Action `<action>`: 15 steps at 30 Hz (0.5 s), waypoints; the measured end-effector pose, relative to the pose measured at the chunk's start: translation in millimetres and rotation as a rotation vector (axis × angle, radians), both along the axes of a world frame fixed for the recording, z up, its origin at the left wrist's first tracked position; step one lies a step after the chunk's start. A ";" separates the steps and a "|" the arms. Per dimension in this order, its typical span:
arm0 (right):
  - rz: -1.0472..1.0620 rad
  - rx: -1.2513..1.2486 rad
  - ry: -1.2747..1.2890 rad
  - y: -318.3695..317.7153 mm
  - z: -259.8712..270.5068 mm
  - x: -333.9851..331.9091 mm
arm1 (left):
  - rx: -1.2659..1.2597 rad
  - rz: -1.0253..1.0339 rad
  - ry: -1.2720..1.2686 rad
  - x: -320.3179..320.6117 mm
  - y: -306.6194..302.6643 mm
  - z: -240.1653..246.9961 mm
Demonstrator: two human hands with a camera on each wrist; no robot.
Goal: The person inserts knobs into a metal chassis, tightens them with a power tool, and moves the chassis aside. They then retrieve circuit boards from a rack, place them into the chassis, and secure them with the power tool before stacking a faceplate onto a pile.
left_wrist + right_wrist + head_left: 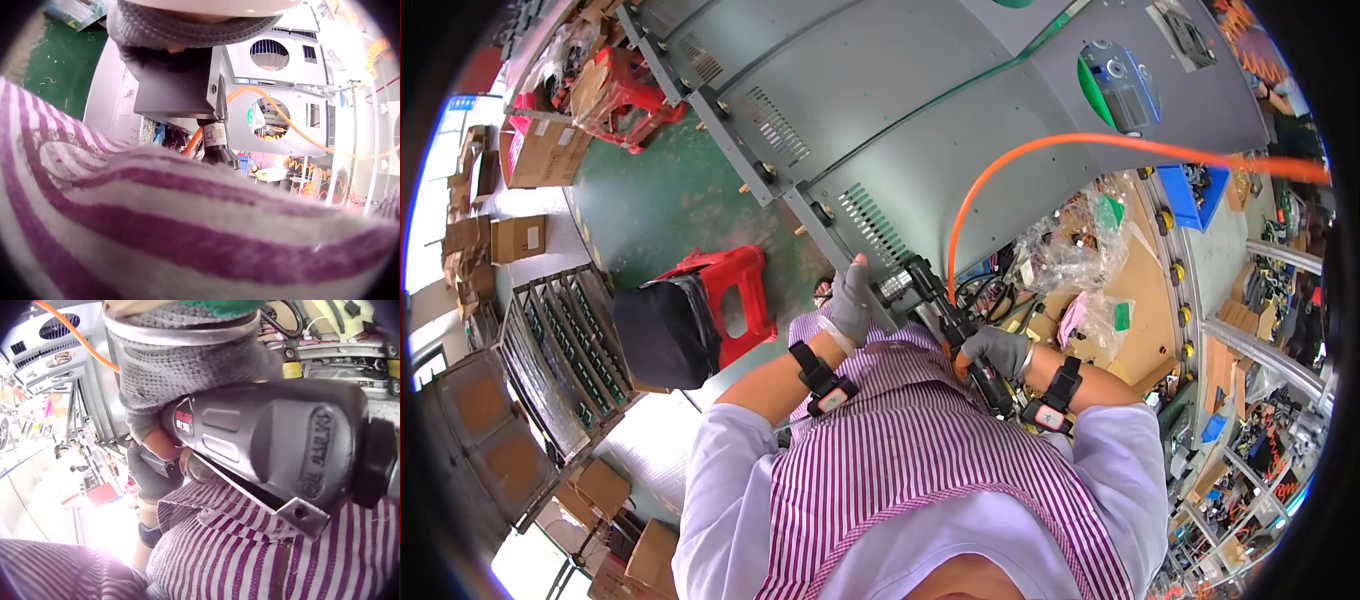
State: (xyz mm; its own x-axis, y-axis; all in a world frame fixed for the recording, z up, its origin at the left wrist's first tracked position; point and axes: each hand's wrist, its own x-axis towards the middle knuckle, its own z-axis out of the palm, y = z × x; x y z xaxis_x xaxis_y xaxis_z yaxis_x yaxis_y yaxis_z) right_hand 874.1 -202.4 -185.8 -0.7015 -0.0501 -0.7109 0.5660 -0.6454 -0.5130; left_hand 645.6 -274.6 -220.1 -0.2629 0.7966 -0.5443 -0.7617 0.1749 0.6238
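Observation:
The right hand (997,352), in a grey glove with bare fingertips, grips a black air tool (948,322) whose silver head (894,287) lies by the end of a grey metal bar. In the right wrist view that glove (187,375) wraps the tool's body (269,437), its lever below. The left hand (852,305), also gloved, holds the bar's end at the lower corner of a large grey cabinet (880,110). The left wrist view shows the left glove (181,28) over the bar end (175,90); its fingertips are mostly hidden.
An orange hose (990,175) arcs from the tool across the cabinet. Plastic bags (1065,245) and cables lie right of it on cardboard. A red stool (740,295) with a black cover stands at the left, near a rack of boards (560,350). A blue bin (1193,200) is at the right.

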 end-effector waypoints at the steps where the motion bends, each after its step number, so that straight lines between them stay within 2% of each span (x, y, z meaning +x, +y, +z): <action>1: 0.007 0.000 -0.001 -2.2 -7.9 2.4 | -0.014 -0.019 0.067 -0.4 -1.7 -2.0; 3: 0.003 -0.036 -0.058 -2.6 -16.6 9.3 | -0.039 -0.055 0.199 -2.1 -5.7 -4.1; 6: -0.056 -0.087 -0.155 16.4 7.0 -0.4 | -0.235 -0.227 0.260 -10.5 -8.5 -4.8; 8: -0.128 -0.056 -0.139 40.2 34.3 -14.0 | -0.271 -0.415 0.533 -24.9 -17.9 -24.5; 9: -0.178 -0.102 -0.168 47.8 28.8 -18.1 | -0.288 -0.509 0.671 -30.9 -21.4 -35.3; 10: -0.240 -0.088 -0.113 55.0 30.6 -27.2 | -0.292 -0.406 0.634 -33.5 -19.2 -26.7; 12: -0.199 -0.095 -0.111 71.5 41.8 -47.4 | -0.287 -0.203 0.559 -42.6 -6.0 -2.1; 13: -0.189 -0.111 -0.135 76.8 40.9 -59.5 | -0.237 -0.184 0.444 -54.1 -5.9 -13.3; 15: -0.188 -0.129 -0.184 77.9 35.2 -84.8 | -0.169 -0.370 0.349 -73.1 4.3 -12.1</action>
State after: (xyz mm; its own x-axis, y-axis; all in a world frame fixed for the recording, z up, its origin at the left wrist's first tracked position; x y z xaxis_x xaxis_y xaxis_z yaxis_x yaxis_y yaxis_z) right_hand 789.3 -124.5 -150.6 -0.5664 -0.0297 -0.8236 0.5067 -0.8007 -0.3196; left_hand 572.5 -270.3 -232.2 -0.1696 0.7792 -0.6034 -0.3827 0.5122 0.7689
